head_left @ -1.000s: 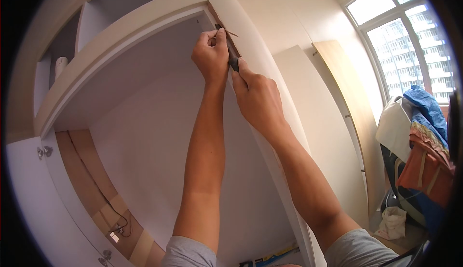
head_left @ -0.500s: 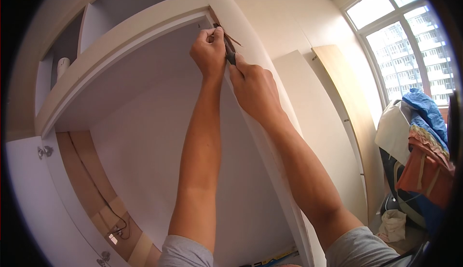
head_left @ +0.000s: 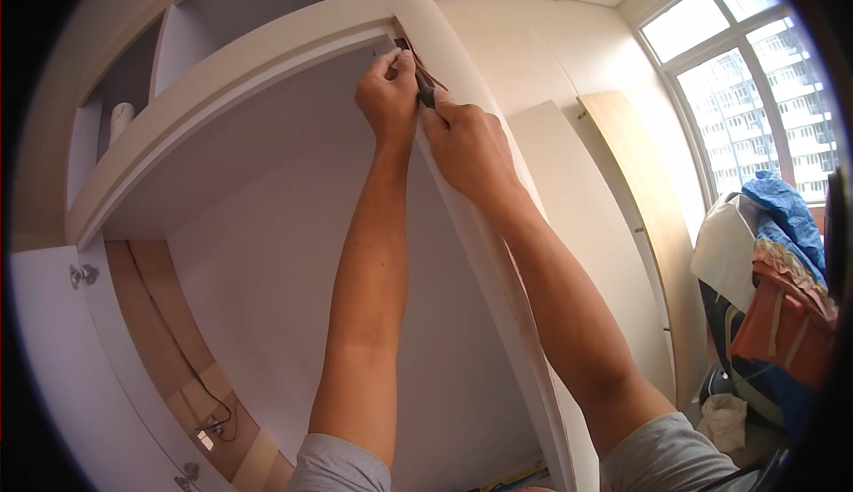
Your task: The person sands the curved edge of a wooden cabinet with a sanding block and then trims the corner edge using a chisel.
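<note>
Both of my hands are raised to the upper right corner of the white cabinet frame [head_left: 293, 35]. My left hand [head_left: 386, 92] is closed in a pinch at the frame's edge; what its fingers hold is hidden. Just below and to the right, my right hand [head_left: 468, 137] is wrapped around a dark-handled tool [head_left: 426, 95], which points up toward the left fingertips. The tool's tip cannot be made out. A thin brown strip [head_left: 434, 77] stands out from the edge beside the tool. Dark brown material shows along the edge above my fingers.
A white cabinet door [head_left: 71, 359] with metal hinges stands open at left. A white roll [head_left: 122, 119] sits in the upper compartment. Boards, including a light wooden panel [head_left: 635, 199], lean on the right wall. Bags and blue cloth [head_left: 786, 212] are piled below the window [head_left: 746, 75].
The view has shifted slightly, so the cabinet corner sits a little lower and further right. Both hands keep their places at the edge, with the right still gripping the tool.
</note>
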Demonstrator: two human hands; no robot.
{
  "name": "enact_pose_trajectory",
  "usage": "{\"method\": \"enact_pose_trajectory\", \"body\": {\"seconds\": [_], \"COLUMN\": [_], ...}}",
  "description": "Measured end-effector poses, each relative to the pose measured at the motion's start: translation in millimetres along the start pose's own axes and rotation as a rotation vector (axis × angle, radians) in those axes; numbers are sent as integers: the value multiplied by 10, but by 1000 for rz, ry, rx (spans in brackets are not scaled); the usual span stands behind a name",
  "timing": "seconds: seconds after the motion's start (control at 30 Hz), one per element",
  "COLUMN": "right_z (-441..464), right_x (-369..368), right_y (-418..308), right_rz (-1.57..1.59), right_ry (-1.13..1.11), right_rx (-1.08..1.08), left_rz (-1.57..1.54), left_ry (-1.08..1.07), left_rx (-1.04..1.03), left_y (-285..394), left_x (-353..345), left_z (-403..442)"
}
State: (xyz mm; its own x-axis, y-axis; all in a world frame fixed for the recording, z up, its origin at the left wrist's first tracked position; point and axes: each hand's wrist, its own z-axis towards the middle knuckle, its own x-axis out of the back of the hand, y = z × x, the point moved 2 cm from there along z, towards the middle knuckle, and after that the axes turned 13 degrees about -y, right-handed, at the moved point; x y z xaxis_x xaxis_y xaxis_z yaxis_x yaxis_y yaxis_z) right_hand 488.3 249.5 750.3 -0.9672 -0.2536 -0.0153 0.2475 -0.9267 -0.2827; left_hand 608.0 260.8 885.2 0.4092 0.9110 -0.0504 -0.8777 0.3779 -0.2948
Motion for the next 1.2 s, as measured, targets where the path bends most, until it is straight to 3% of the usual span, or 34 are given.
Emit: {"method": "enact_pose_trajectory", "body": {"seconds": [0.3, 0.47, 0.53, 0.63, 0.8, 0.9, 0.97, 1.2], "right_z": [72, 91, 172, 215, 171, 100, 27, 73], "right_x": [-2, -83, -119, -4, -79, -86, -94, -132], "right_y": [47, 44, 52, -134, -84, -103, -93, -46], "right_rz": [-52, -32, -86, -61, -74, -48, -47, -28], "right_ry": [4, 16, 53, -94, -28, -41, -55, 10], "right_rx": [33, 7, 91, -2, 7, -8, -33, 20], "left_rz": [55, 30, 29, 42, 38, 22, 29, 13], "left_ry": [-42, -1, 0, -2, -14, -24, -138, -129], "left_rx": [62, -1, 7, 25, -31, -8, 139, 155], "left_y": [39, -15, -63, -30, -63, 38, 87, 43], "left_x": [1, -24, -21, 28, 28, 88, 116, 92], "left_z": [33, 49, 125, 196, 189, 74, -5, 28]}}
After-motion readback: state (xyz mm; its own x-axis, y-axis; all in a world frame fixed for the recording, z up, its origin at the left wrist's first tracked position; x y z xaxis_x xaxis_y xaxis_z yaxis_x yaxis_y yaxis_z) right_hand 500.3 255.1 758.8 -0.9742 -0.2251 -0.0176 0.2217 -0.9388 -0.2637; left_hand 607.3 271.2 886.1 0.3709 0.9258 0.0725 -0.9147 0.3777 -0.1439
